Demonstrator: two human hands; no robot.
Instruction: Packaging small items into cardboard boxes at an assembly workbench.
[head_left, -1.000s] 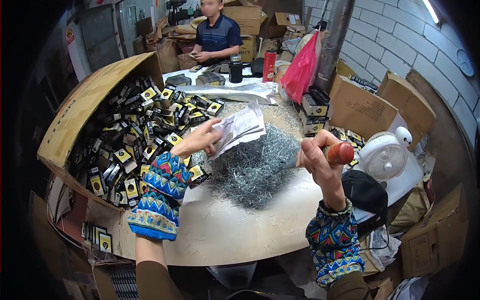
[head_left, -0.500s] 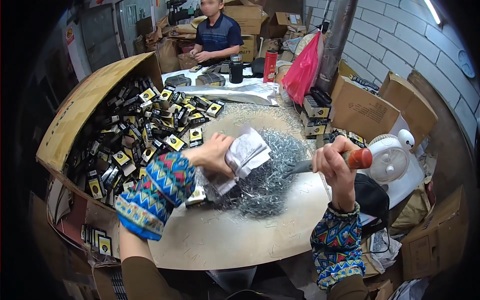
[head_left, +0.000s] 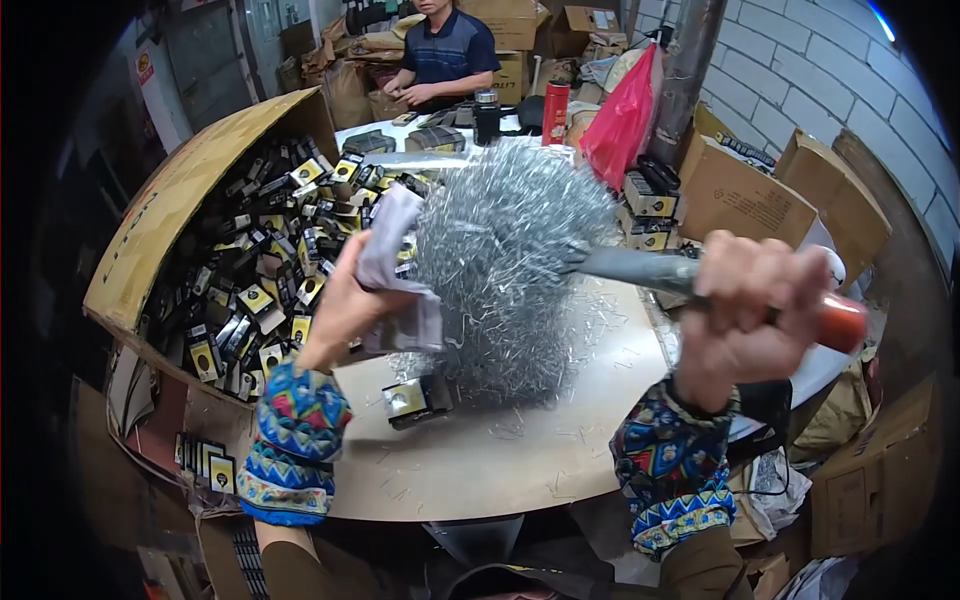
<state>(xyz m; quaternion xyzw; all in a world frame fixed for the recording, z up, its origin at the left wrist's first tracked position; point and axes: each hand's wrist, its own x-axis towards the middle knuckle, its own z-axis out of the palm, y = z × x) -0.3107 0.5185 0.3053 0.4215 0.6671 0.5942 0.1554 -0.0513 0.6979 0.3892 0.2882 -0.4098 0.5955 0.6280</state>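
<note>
My left hand [head_left: 345, 312] grips a folded pale cloth or sheet [head_left: 392, 240], pressed against the left side of a big tangled clump of thin silvery wire pieces [head_left: 505, 270]. The clump stands high over the round table, its lower part near the tabletop. My right hand [head_left: 745, 320] is wrapped round the handle of a tool with a flat grey blade [head_left: 635, 268] and a red handle end [head_left: 842, 323]. The blade's tip meets the clump's right side, partly hidden in the wires. By the clump's lower left lies a small black and yellow box [head_left: 415, 400].
A large tipped carton [head_left: 200, 185] full of small black and yellow boxes [head_left: 262, 300] stands at the left. Wire bits lie scattered over the pale table [head_left: 520, 470]. Across it sits a person [head_left: 450, 55] near a red flask [head_left: 555, 112]. Open cartons [head_left: 750, 195] stand at the right.
The wire clump has risen from a low heap on the table into a tall mass. The tool's blade has moved into its side, and the cloth has turned more upright. The small box is now uncovered.
</note>
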